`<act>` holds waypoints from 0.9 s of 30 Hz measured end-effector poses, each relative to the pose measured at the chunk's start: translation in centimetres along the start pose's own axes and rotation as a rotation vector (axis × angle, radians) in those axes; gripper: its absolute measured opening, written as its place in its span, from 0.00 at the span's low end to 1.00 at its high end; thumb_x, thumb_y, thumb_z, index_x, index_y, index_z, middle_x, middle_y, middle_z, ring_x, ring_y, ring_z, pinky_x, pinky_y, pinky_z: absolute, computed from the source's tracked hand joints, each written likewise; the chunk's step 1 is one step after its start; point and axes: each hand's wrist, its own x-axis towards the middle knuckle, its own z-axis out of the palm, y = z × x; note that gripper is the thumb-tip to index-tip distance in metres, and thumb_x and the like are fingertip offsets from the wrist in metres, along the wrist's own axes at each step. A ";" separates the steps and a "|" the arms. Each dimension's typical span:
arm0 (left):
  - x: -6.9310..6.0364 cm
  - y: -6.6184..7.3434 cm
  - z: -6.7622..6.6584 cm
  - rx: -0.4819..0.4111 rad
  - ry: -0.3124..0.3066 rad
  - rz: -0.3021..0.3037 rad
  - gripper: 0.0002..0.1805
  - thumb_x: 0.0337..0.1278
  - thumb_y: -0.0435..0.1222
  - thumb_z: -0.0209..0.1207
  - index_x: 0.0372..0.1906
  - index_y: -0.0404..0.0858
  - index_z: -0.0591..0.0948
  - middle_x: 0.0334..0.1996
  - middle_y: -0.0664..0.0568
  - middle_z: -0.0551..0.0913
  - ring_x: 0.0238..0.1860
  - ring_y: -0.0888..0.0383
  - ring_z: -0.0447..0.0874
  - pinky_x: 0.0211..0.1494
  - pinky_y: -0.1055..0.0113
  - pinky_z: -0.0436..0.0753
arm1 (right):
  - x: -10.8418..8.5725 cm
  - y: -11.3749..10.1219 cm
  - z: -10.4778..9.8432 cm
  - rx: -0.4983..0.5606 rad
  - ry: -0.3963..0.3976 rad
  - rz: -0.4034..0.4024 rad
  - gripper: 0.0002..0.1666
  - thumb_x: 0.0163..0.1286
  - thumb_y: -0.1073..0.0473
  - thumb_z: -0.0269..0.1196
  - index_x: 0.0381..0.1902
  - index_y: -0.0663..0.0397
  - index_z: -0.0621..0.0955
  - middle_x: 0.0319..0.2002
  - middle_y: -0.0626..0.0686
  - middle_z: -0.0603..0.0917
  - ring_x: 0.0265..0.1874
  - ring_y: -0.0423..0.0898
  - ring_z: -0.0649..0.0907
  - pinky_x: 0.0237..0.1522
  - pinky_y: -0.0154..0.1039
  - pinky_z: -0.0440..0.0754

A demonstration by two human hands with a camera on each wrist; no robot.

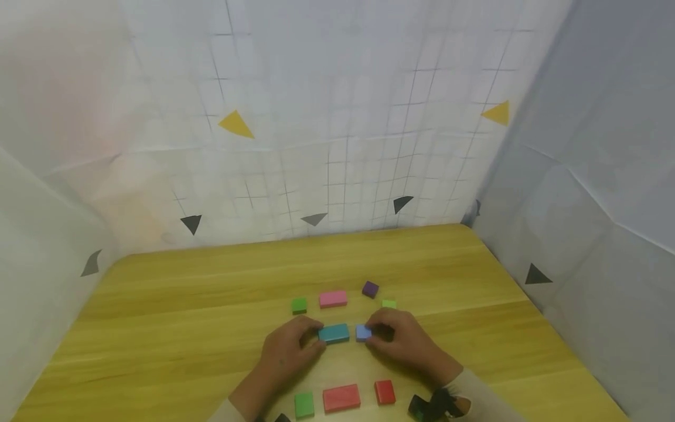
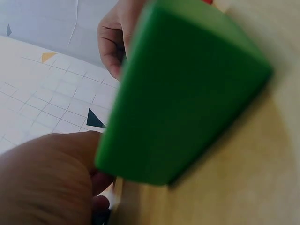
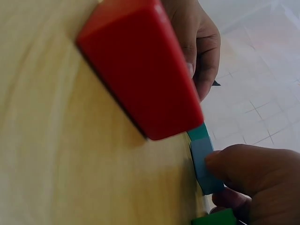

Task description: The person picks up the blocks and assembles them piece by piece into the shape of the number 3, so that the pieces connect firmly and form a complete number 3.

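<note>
In the head view, my left hand [image 1: 287, 350] pinches the left end of a teal rectangular block [image 1: 334, 334] between thumb and index finger. A small light-blue block [image 1: 362, 333] lies just right of it, a narrow gap apart. My right hand [image 1: 403, 340] grips that one by its right side, thumb nearer me. The right wrist view shows the thumb against the light-blue block [image 3: 205, 164]. In the left wrist view a green block [image 2: 183, 98] looms close and hides the left fingertips.
Behind the hands lie a green block [image 1: 299, 306], a pink block [image 1: 333, 299], a purple block [image 1: 370, 289] and a partly hidden lime block [image 1: 389, 304]. Nearer me are another green block [image 1: 304, 405], a long red block [image 1: 341, 398] and a small red block [image 1: 385, 392].
</note>
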 end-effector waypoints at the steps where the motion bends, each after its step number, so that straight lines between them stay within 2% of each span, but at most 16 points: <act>1: 0.0 0.0 0.0 -0.002 0.000 -0.001 0.17 0.58 0.50 0.66 0.52 0.55 0.83 0.50 0.67 0.83 0.55 0.62 0.80 0.60 0.53 0.79 | 0.0 0.0 0.0 0.003 0.000 0.004 0.13 0.60 0.54 0.73 0.43 0.42 0.85 0.42 0.37 0.85 0.44 0.37 0.83 0.49 0.40 0.83; 9: 0.2 -0.2 0.1 0.021 0.015 0.019 0.18 0.58 0.50 0.66 0.52 0.55 0.83 0.51 0.67 0.83 0.57 0.61 0.80 0.61 0.53 0.78 | 0.2 0.1 -0.1 0.002 -0.012 0.018 0.13 0.62 0.53 0.72 0.45 0.40 0.85 0.43 0.37 0.84 0.45 0.37 0.83 0.50 0.40 0.83; 13: 0.2 -0.3 0.1 0.032 0.026 0.035 0.17 0.58 0.50 0.66 0.52 0.55 0.83 0.50 0.68 0.83 0.53 0.64 0.81 0.58 0.56 0.80 | 0.4 0.1 -0.1 0.008 -0.026 0.033 0.13 0.63 0.52 0.71 0.46 0.39 0.85 0.44 0.35 0.84 0.46 0.36 0.83 0.51 0.40 0.83; 19: 0.3 -0.5 0.4 0.049 0.032 0.080 0.17 0.59 0.50 0.66 0.53 0.55 0.83 0.50 0.70 0.82 0.54 0.65 0.80 0.59 0.57 0.80 | 0.5 0.0 -0.1 0.014 -0.027 0.047 0.14 0.61 0.51 0.73 0.46 0.38 0.85 0.44 0.34 0.84 0.46 0.36 0.83 0.51 0.40 0.83; 27: 0.1 -0.2 0.3 0.043 0.030 0.088 0.17 0.59 0.50 0.66 0.52 0.53 0.83 0.50 0.69 0.83 0.54 0.64 0.81 0.58 0.57 0.80 | 0.5 -0.2 -0.1 0.034 -0.034 0.053 0.14 0.62 0.52 0.72 0.46 0.39 0.85 0.44 0.35 0.85 0.46 0.37 0.83 0.51 0.40 0.83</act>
